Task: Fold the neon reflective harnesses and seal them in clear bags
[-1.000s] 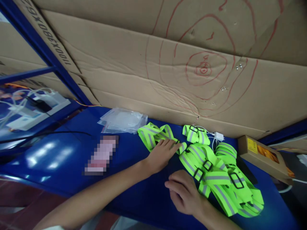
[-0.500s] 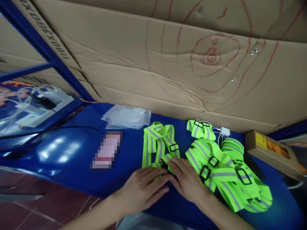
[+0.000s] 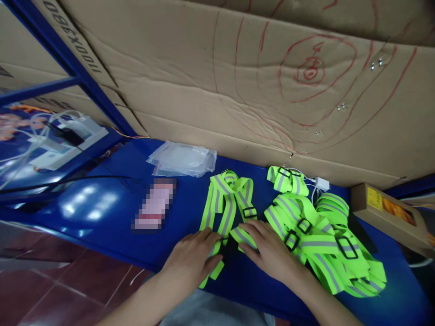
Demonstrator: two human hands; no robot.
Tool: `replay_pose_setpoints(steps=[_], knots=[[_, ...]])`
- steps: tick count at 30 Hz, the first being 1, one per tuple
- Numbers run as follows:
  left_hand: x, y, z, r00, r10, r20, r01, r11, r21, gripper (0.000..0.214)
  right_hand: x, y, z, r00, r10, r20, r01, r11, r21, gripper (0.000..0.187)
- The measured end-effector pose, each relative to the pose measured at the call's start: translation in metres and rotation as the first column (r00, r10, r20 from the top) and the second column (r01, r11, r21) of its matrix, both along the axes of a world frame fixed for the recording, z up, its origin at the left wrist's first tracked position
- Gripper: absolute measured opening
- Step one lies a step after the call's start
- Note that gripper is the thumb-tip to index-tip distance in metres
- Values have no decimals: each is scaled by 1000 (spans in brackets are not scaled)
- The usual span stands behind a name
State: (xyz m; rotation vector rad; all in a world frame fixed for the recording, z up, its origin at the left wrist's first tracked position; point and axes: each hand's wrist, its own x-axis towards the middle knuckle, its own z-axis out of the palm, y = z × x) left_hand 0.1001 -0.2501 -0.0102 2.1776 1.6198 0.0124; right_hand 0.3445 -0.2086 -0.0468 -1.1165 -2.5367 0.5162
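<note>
A neon-green reflective strap harness (image 3: 227, 204) with grey stripes and black buckles lies spread on the blue table (image 3: 102, 203). My left hand (image 3: 192, 259) rests flat on its lower left strap end, fingers stretched out. Beside it my right hand (image 3: 268, 248) lies flat on the lower right strap end, fingers apart. A pile of several more green harnesses (image 3: 322, 240) lies just right of my right hand.
A stack of clear plastic bags (image 3: 183, 159) lies at the back of the table. A pixelated pink item (image 3: 154, 209) lies left of the harness. A cardboard box (image 3: 387, 215) sits far right. White charger and cable (image 3: 321, 184) by the cardboard wall (image 3: 238, 90).
One harness was pulled from the back toward the table's near edge and spread out. Both hands came down onto its lower ends and have moved slightly apart.
</note>
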Motion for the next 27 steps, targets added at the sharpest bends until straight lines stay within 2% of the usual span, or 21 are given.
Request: replay_pose_setpoints(steps=[2,4,7,9,12,13,15,17,19,23,25,27], knots=[[-4,1,1,997,36,62,-37,999,21,21,-1,-1,1,996,-14,-90,13,1000,-15,25],[-8,2,2,985,77,157,-94,990,102,20,-1,-1,1,980,-68,-187,68,998,-9,16],[-12,3,6,940,87,330,-184,943,278,17,1,0,4,941,-167,-294,176,984,3,20],[-14,3,6,927,17,376,-198,871,450,17,3,0,7,928,-188,-323,203,979,15,33],[-11,-3,0,950,-138,279,-106,699,707,24,7,-1,12,948,-143,-285,169,983,71,49],[-8,-6,-4,955,-181,234,-61,654,754,26,8,-2,13,957,-119,-266,146,986,85,54],[1,-16,-15,954,-256,158,35,618,785,27,10,-3,15,971,-66,-229,85,994,75,61],[13,-29,-27,944,-314,99,126,623,772,27,11,-3,17,981,-32,-191,32,999,-2,55],[23,-42,-36,928,-361,90,184,657,731,24,13,-2,17,993,-6,-114,-6,994,-105,44],[31,-60,-40,848,-461,262,276,805,525,39,19,-2,19,995,87,52,-75,979,-188,47],[31,-59,-38,838,-394,378,238,887,396,28,21,-4,21,989,126,79,-108,974,-197,56],[32,-53,-37,866,-236,440,105,947,303,30,21,-5,23,985,146,87,-127,972,-197,62]])
